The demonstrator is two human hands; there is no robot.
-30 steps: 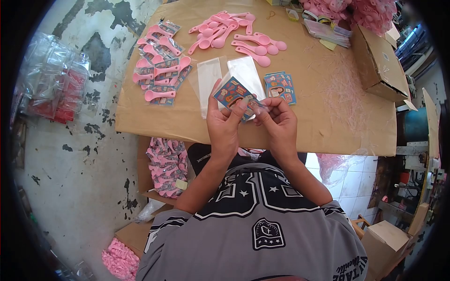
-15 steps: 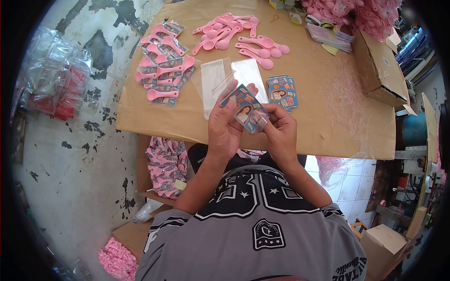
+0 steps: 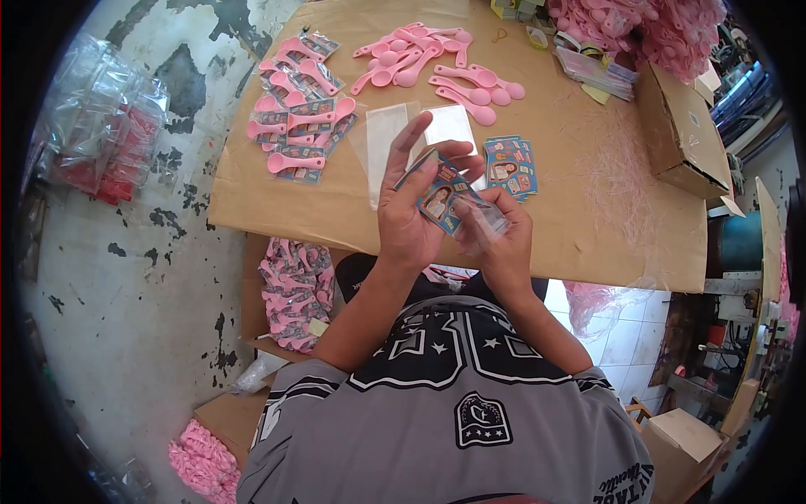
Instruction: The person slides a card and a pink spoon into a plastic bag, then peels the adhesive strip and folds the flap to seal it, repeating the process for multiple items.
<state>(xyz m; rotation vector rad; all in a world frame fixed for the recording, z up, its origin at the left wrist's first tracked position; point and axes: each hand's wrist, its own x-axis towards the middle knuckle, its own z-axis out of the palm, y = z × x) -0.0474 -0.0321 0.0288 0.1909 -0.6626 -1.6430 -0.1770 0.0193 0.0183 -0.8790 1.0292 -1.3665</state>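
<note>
A blue printed card is held over the table's near edge, tilted, by both hands. My left hand grips its left side with the thumb on top, index finger raised. At the lower right end, my right hand pinches the card together with a clear plastic bag; how far the card sits inside the bag is hard to tell. Just beyond the hands lie two stacks of clear bags, one duller and one brighter. To the right is a stack of the same cards.
Pink measuring spoons are heaped at the back, with several more beside them. Bagged spoons with cards cover the left side. A cardboard box stands at the right; packed spoons fill a box below the table.
The left index finger has lifted and the other fingers curl behind the card. Clear plastic now sticks out farther right past the right fingers. The view has shifted slightly.
</note>
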